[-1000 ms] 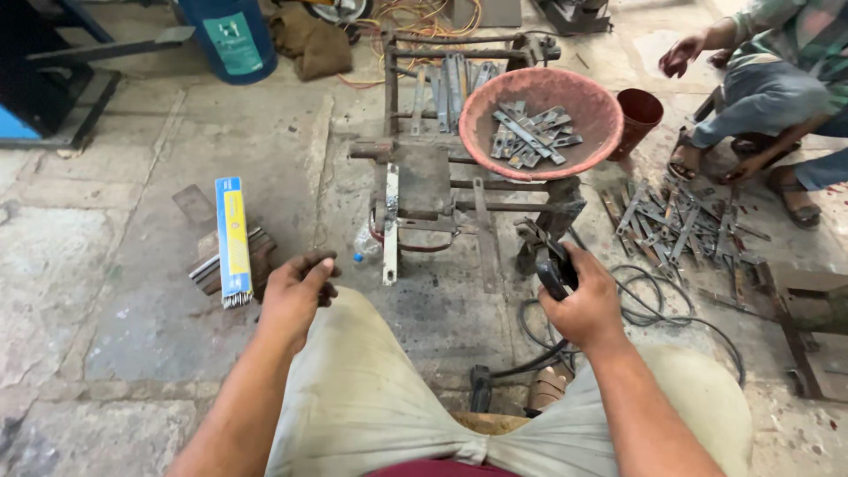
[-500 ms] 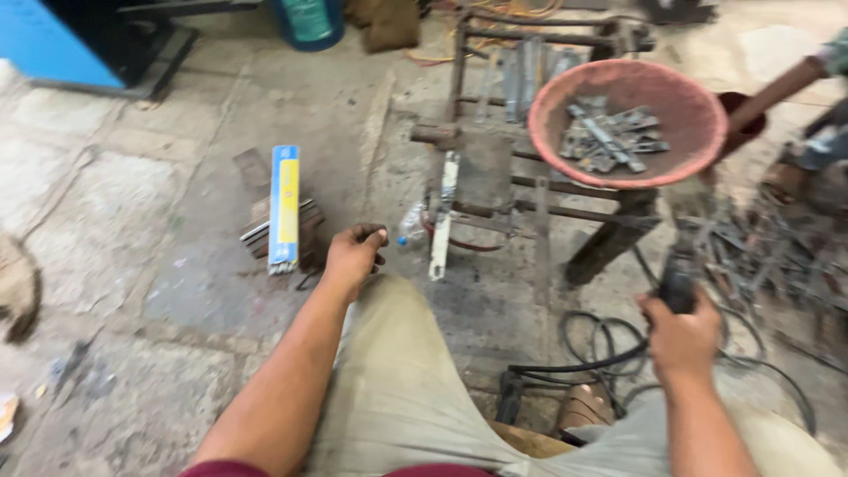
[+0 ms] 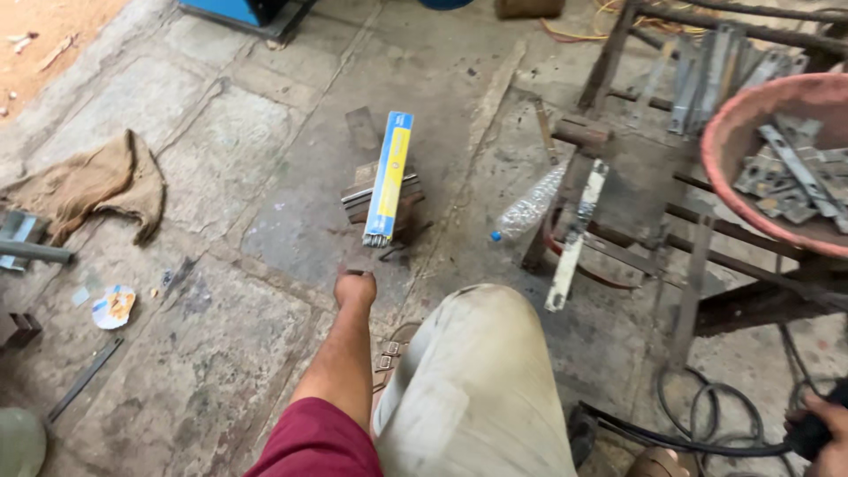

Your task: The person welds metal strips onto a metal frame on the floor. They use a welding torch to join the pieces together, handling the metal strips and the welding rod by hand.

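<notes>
Left hand [image 3: 355, 289] fisted near blue-yellow box [image 3: 389, 177]; right hand [image 3: 826, 437] half cut off, gripping black handle [image 3: 806, 435].

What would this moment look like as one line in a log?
left hand: fisted, reaching toward long blue-and-yellow cardboard box | right hand: gripping black handle with cable, frame edge | pink plastic basin: metal pieces

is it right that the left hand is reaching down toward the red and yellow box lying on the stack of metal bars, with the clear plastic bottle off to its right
Not quite. In the head view the box is blue and yellow, not red and yellow. The rest stands: the left hand reaches down toward it, it lies on the stack of metal bars, and the clear plastic bottle lies to its right.
</notes>
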